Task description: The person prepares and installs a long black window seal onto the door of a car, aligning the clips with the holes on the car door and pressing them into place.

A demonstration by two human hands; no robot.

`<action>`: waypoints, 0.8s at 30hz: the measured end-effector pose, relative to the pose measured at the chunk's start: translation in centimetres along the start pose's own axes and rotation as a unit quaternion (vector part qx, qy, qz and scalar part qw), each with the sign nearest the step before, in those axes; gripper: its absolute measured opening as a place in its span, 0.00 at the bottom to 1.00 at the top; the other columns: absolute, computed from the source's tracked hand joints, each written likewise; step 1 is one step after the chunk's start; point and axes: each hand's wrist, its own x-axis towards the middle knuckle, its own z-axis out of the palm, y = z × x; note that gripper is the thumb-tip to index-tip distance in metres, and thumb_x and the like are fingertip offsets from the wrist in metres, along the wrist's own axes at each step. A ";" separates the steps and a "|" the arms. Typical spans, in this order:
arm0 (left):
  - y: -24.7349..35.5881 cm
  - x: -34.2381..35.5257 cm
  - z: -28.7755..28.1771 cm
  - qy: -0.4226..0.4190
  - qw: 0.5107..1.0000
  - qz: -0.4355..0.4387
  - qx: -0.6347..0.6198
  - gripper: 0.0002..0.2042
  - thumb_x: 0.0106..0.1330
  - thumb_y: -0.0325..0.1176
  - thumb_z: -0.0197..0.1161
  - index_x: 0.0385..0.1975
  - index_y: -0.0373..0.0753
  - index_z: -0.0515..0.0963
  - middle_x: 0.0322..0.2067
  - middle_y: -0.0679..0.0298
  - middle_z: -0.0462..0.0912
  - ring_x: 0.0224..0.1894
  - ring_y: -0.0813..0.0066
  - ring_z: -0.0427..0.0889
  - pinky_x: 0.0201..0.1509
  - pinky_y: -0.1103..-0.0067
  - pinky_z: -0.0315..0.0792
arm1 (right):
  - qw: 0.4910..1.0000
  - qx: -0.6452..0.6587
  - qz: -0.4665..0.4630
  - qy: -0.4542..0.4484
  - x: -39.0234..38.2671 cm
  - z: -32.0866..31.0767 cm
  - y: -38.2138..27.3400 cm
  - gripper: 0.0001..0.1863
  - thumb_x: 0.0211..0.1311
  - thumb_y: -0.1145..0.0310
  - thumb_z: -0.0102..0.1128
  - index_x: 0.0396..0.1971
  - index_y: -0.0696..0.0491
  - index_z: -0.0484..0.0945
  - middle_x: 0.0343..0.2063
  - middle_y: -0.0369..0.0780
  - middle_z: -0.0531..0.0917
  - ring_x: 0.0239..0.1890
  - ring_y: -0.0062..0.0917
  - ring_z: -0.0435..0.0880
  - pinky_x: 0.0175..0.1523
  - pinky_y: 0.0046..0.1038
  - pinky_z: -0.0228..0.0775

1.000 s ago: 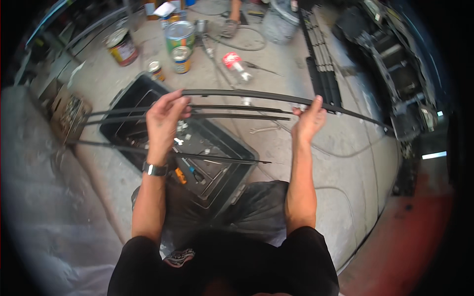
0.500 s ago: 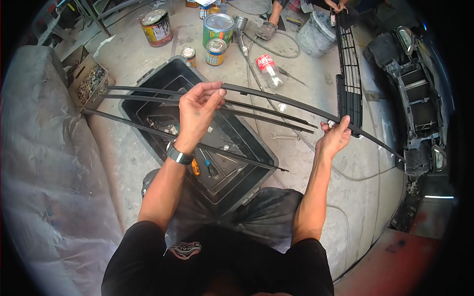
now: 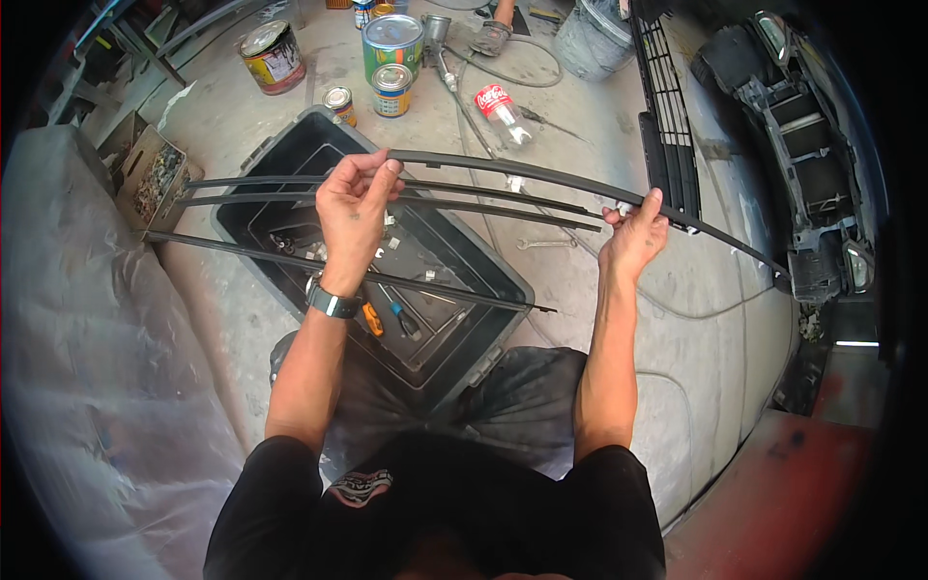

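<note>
Strip [image 3: 541,176] up in both hands, above the far part of the crate and out over the floor to its right. Long, narrow, dull black, gently bowed, with small pale clips along the underside toward its far right end. Left hand [image 3: 358,198]: grip closed down to a pinch, thumb and fingers on the strip's left end. Right hand [image 3: 636,232]: thumb on top, fingers curled below, grip closed round the strip past mid-length, white bit at the fingertips.

Three thinner black rods [image 3: 290,260] lie across the crate [image 3: 530,290], dark ribbed plastic, rounded corners, hand tools on its bottom. Floor [image 3: 599,329] is scuffed grey concrete, steel wrench [image 3: 546,244] on it. Crinkled, cloudy sheeting [image 3: 87,319] at left, slatted grille [image 3: 667,87] beyond the right hand.

Vs half a second ago: view has swung, so the strip looks flatter, but the hold is the same. Someone else's bare hands by the grille are now out of frame; the gloved hand [image 3: 490,39] is still there
</note>
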 end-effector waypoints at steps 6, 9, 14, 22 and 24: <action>0.1 0.2 0.0 -0.003 1.000 -0.001 -0.008 0.10 0.67 0.27 0.65 0.45 0.32 0.78 0.35 0.61 0.85 0.32 0.81 0.83 0.36 0.84 0.79 | 1.000 0.009 0.001 -0.005 -0.3 0.2 -0.2 0.19 0.72 0.55 0.56 0.27 0.54 0.65 0.17 0.36 0.68 0.11 0.21 0.70 0.21 0.27 0.75; 0.1 0.2 0.0 0.000 1.000 0.006 -0.018 0.09 0.67 0.27 0.65 0.44 0.31 0.78 0.34 0.61 0.85 0.32 0.81 0.84 0.35 0.85 0.78 | 1.000 0.015 0.002 -0.003 -0.5 0.3 -0.3 0.20 0.72 0.55 0.56 0.28 0.55 0.65 0.18 0.36 0.69 0.11 0.21 0.70 0.21 0.28 0.75; 0.1 0.2 0.0 0.001 1.000 0.006 -0.014 0.09 0.67 0.27 0.65 0.44 0.31 0.77 0.34 0.61 0.85 0.31 0.81 0.84 0.35 0.85 0.78 | 1.000 0.027 0.013 -0.007 -0.3 0.3 -0.3 0.16 0.72 0.60 0.56 0.33 0.56 0.63 0.20 0.36 0.67 0.11 0.20 0.69 0.21 0.28 0.74; 0.5 0.1 0.3 0.011 1.000 0.002 -0.016 0.11 0.67 0.30 0.66 0.42 0.31 0.76 0.32 0.61 0.85 0.30 0.81 0.83 0.33 0.85 0.78 | 1.000 0.013 0.001 0.025 -0.4 0.6 -0.5 0.19 0.68 0.58 0.61 0.28 0.55 0.65 0.16 0.37 0.70 0.09 0.21 0.69 0.18 0.27 0.73; 0.4 0.2 0.2 0.007 1.000 0.006 -0.018 0.10 0.67 0.31 0.67 0.40 0.32 0.76 0.31 0.61 0.85 0.29 0.81 0.83 0.33 0.85 0.78 | 0.999 0.016 0.008 0.029 -0.3 0.7 -0.5 0.17 0.69 0.61 0.61 0.32 0.56 0.64 0.16 0.37 0.70 0.08 0.20 0.69 0.16 0.26 0.71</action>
